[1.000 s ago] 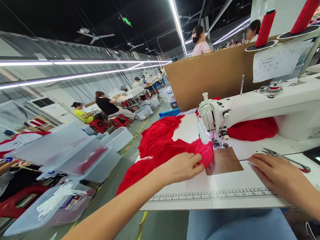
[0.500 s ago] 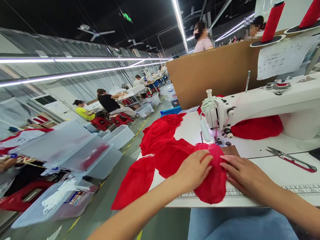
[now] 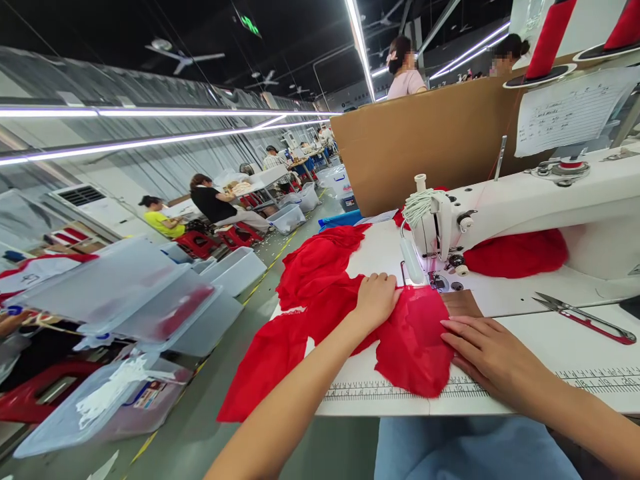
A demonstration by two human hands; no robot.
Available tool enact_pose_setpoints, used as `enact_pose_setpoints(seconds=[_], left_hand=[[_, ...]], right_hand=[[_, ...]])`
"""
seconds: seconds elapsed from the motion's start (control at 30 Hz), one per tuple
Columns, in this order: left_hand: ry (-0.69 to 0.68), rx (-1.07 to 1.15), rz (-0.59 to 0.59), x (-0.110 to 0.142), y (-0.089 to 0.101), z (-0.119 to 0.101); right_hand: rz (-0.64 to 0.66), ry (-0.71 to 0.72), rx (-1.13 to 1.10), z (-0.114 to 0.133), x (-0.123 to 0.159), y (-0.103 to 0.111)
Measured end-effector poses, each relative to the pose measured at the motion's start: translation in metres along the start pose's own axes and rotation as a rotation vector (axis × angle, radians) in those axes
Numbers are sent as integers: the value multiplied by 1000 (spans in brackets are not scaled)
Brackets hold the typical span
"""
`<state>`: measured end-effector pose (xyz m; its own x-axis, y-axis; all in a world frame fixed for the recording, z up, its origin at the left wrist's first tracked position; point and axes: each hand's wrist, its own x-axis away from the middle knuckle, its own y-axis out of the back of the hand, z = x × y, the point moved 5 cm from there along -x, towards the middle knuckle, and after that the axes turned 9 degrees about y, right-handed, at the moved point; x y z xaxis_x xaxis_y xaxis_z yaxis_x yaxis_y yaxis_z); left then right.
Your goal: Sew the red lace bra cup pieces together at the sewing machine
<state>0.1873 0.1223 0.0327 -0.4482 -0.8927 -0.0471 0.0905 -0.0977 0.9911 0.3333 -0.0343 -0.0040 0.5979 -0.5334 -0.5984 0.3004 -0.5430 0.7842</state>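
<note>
At the centre of the frame, a thin, sheer red cloth lies on a white sewing table, its upper edge near the needle area of a white sewing machine. The left hand rests on its upper left part, fingers bent and close together; whether they pinch it cannot be told. The right hand is open and flattened, fingertips at the cloth's right edge, over a brown sheet. More red fabric spreads leftward, and red-handled metal snips lie at right.

A printed ruler scale runs along the table's front edge, its numbers mostly too small to read. A brown cardboard panel stands behind; at upper right, a white paper bears illegible handwriting beside a red thread cone.

On the left are translucent plastic bins, one with an unreadable label, and people seated on red stools. A green sign with a figure symbol hangs at upper left.
</note>
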Motion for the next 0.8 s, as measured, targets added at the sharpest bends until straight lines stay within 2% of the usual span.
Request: enact_pose_setpoints(seconds=[0.1, 0.2, 0.33, 0.47, 0.7, 0.8], left_hand=[[6, 9, 0, -5, 1, -4], [-77, 29, -7, 5, 3, -19], [-226, 137, 37, 23, 1, -39], [-275, 223, 24, 24, -5, -43], [-299, 292, 9, 22, -16, -40], [-393, 312, 4, 27, -17, -41]], right_hand=[[-7, -8, -36, 1, 1, 3], [3, -12, -72, -6, 0, 9], [18, -22, -65, -34, -4, 14], [37, -24, -28, -55, -9, 11], [11, 38, -141, -47, -8, 3], [1, 54, -169, -43, -2, 0]])
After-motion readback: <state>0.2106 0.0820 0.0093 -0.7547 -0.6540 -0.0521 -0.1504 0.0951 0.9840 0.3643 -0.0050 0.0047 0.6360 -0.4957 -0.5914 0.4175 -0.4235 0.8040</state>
